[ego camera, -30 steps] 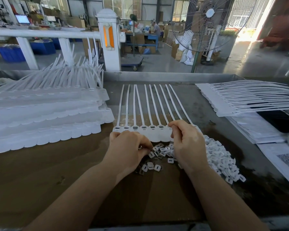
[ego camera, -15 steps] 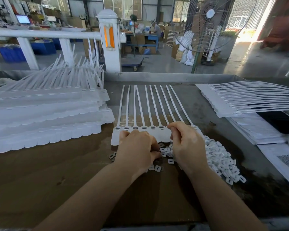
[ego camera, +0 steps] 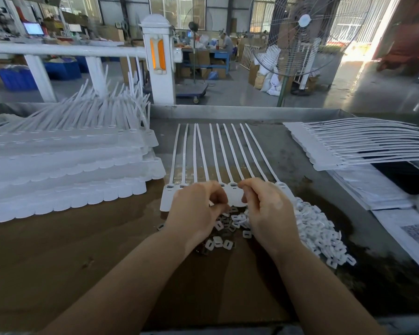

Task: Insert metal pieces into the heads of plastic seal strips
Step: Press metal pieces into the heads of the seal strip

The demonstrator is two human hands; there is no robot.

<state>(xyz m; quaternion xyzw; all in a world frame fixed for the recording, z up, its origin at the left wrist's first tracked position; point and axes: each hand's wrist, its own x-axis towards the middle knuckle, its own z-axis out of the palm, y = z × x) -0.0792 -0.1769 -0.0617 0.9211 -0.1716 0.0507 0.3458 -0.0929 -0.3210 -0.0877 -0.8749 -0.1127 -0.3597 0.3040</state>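
A tall stack of white plastic seal strips (ego camera: pixel 65 170) fills the left edge of the brown surface (ego camera: pixel 58 257). The left hand (ego camera: pixel 195 211) – fingers curled, what they pinch is hidden – has moved up onto the flat row of white plastic strips (ego camera: pixel 218 155). The right hand (ego camera: pixel 267 209) pinches a strip head beside the pile of small white metal pieces (ego camera: pixel 317 228).

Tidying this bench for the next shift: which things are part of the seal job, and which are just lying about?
In use:
- row of seal strips
- pile of small pieces
- left hand and right hand, at the strip heads

Lying about:
- stacked strips
- strips at right
- printed sheets
- standing fan
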